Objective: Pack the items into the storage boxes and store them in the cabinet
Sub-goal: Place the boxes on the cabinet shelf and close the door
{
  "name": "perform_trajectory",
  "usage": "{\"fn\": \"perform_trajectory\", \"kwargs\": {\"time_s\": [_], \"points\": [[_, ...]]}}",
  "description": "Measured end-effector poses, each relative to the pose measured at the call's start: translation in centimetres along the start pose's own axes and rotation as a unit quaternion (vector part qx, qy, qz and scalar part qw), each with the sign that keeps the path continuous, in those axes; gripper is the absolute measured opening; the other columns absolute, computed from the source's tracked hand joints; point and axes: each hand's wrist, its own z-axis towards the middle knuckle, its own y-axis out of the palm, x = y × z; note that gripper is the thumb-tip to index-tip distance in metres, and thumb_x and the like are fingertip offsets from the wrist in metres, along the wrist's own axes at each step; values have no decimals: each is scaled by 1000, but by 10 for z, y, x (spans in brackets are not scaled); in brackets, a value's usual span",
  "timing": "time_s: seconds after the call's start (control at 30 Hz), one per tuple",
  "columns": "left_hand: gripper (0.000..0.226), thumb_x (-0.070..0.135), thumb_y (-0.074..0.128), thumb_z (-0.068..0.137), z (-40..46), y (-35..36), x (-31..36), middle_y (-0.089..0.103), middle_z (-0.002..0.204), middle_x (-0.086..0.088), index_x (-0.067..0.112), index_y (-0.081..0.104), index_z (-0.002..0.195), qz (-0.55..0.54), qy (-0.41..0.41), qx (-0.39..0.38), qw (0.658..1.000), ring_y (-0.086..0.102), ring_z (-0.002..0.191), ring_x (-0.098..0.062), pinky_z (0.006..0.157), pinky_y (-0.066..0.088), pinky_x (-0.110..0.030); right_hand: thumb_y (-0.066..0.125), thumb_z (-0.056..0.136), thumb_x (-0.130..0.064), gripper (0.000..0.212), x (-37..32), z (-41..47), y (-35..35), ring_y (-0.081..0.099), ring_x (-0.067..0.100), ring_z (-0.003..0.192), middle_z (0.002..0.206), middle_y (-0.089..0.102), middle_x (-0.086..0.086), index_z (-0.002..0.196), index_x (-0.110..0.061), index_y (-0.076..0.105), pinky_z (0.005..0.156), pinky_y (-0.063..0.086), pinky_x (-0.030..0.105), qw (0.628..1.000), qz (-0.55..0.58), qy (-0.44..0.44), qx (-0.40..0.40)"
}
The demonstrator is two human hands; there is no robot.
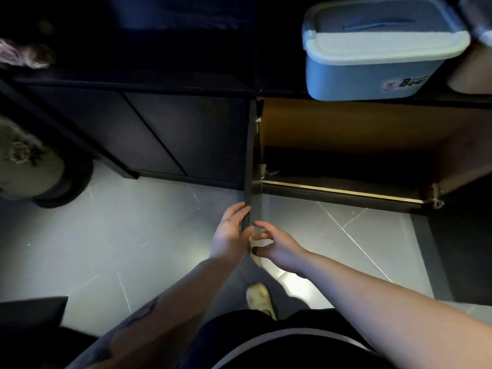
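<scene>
Head view looked down at a dark cabinet (186,134) on a grey tiled floor (106,235). Its door (251,166) stood wide open, edge-on to the camera, and ran from the centre toward 6 o'clock. The left hand (231,234) lay flat against the outer face of the door with straight fingers, and it gripped nothing. The right hand (277,245) was on the inner side with loose, spread fingers near the door edge; whether they touched it was hard to tell. Probably the two hands steadied the door so that the compartment (346,161) at 3 o'clock stayed free for loading. This compartment was dark inside, and its contents could not be made out. A blue storage box (372,67) with its lid (386,45) on sat on top of the cabinet at 1 o'clock, just above the opening, likely waiting to go in.
</scene>
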Motion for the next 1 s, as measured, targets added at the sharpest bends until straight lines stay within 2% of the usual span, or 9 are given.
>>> {"fn": "perform_trajectory", "kwargs": {"time_s": [0.13,0.23,0.3,0.47,0.53,0.67,0.83,0.93,1.0], "points": [[51,-10,54,80,5,-31,-21,49,133,-11,3,53,129,20,-9,42,999,48,122,-21,106,38,-34,67,85,-10,67,-21,21,18,54,15,111,120,56,-4,139,-38,39,88,47,25,1000,18,3,1],[51,-12,49,80,12,-49,-33,49,133,-11,2,52,129,39,-23,65,997,46,124,-22,103,28,-13,65,87,-9,61,-35,35,21,57,18,106,123,55,-1,136,-37,43,75,47,23,1000,25,7,17],[49,-10,47,84,14,-53,-37,48,134,-10,2,51,130,37,-27,80,996,45,124,-20,99,24,-9,62,89,-8,59,-43,42,18,59,19,103,124,54,0,136,-37,43,69,44,19,999,33,13,25],[41,2,53,88,36,-41,-7,54,125,-7,7,54,128,19,12,100,995,50,116,-19,100,34,-20,60,91,-12,53,-62,44,-13,61,19,105,127,53,1,136,-34,43,70,44,15,995,71,-4,70],[39,3,57,88,58,-30,23,55,126,-3,11,57,126,13,68,77,995,50,119,-18,103,35,-23,61,91,-8,51,-70,38,-44,60,11,100,125,54,3,135,-30,46,68,44,8,989,93,-28,109],[37,8,58,89,114,-14,118,52,129,4,17,57,125,-24,164,48,985,45,117,-3,93,21,4,61,89,-3,46,-96,10,-139,60,4,86,117,60,3,129,-24,53,78,47,11,961,76,-103,247],[36,14,56,92,188,-8,236,50,130,10,21,54,128,-56,257,81,961,43,121,-2,106,29,-19,62,88,-5,39,-124,-24,-277,61,9,92,105,65,-5,120,-27,58,84,45,15,885,24,-197,421],[36,21,53,94,233,0,280,47,135,9,23,52,129,-8,274,109,955,41,126,-7,104,27,-20,60,92,-17,35,-128,-27,-351,54,0,107,115,60,-16,122,-33,57,81,38,7,865,-48,-206,456],[38,25,51,95,260,11,295,42,142,6,23,50,132,47,254,117,959,37,131,-12,106,26,-24,57,94,-23,34,-126,-19,-394,46,3,120,127,54,-15,127,-31,55,92,35,14,867,-98,-191,449]]}}
